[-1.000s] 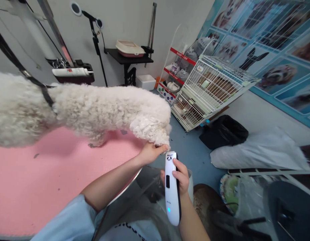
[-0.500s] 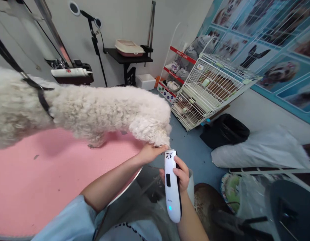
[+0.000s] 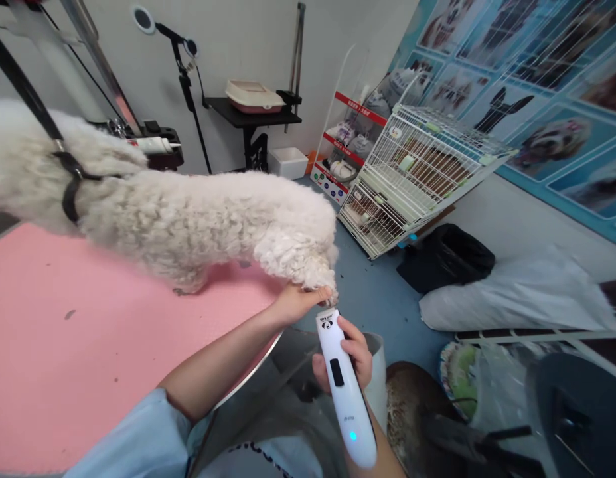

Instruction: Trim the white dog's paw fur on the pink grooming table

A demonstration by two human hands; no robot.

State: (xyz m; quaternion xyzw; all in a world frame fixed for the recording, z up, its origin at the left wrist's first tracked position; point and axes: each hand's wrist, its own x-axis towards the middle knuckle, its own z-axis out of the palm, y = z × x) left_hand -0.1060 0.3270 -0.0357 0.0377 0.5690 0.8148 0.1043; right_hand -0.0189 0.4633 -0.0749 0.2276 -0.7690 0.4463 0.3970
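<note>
Pink round table (image 3: 89,345), curly-coated white dog (image 3: 228,212) standing at its edge

Left hand (image 3: 295,305) closed around the lower hind leg (image 3: 315,265) in fluffy white curls, thumb laid across beside the paw (image 3: 332,299), remaining fingers mostly hidden. Right hand (image 3: 356,352) wrapped about a long white plastic clipper (image 3: 348,398) with black switch and glowing blue light, fingers bent along one side, thumb opposite. Clipper tilted, pale cutting head (image 3: 328,313) uppermost and just beside the paw; cannot tell whether touching

Progress, as a judgement: clipping around the paw apparently in hand, not finished. Body and leg covered in full, uneven curls, so seemingly uncut; underside of the paw hidden, so amount left there impossible to tell

Edges and room: paw apparently held past the table's edge, over blue-grey floor (image 3: 372,292). Widest gap to the right, as far as the black bag-lined bin (image 3: 445,259), well apart. Tighter lower down, with a pale rounded container (image 3: 378,348) close behind the right hand. White wire cages (image 3: 427,179) well beyond the rump; black strap (image 3: 72,192) around the neck, likely limiting any step forward
</note>
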